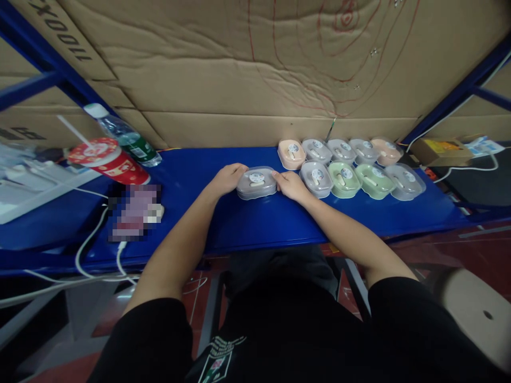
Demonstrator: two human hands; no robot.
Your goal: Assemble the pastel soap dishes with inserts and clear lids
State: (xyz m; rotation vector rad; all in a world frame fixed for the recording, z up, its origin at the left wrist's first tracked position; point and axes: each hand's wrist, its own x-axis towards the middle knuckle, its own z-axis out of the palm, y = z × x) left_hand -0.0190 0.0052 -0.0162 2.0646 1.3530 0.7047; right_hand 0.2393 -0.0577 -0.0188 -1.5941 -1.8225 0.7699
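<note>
Grey lidded box [256, 187] at the centre of the frame, label side up, held between both hands; whether its base rests on the blue table [191, 205] or is raised, we cannot tell. The left hand [227, 180] is clamped on its left end, fingers curled together; the right hand [292, 184] grips the right end, thumb by the lid's edge. We cannot see the fingertips underneath.

Risks, as we judge them: uneven pressure from the hands could tip the box or let it slip, since the plastic looks smooth; a thumb pressing upward at the rim could loosen the lid. The right hand sits just beside the lilac box [316, 181] — a sideways swing could knock it into the green box [345, 183], disturbing the front row right of centre. The peach box [288, 158] stands behind.

At left, we note a red cup [114, 162] with a straw, well apart from the hands. Lower left, a white cable [120, 258] runs near the left forearm; a wide elbow sweep could snag it.
</note>
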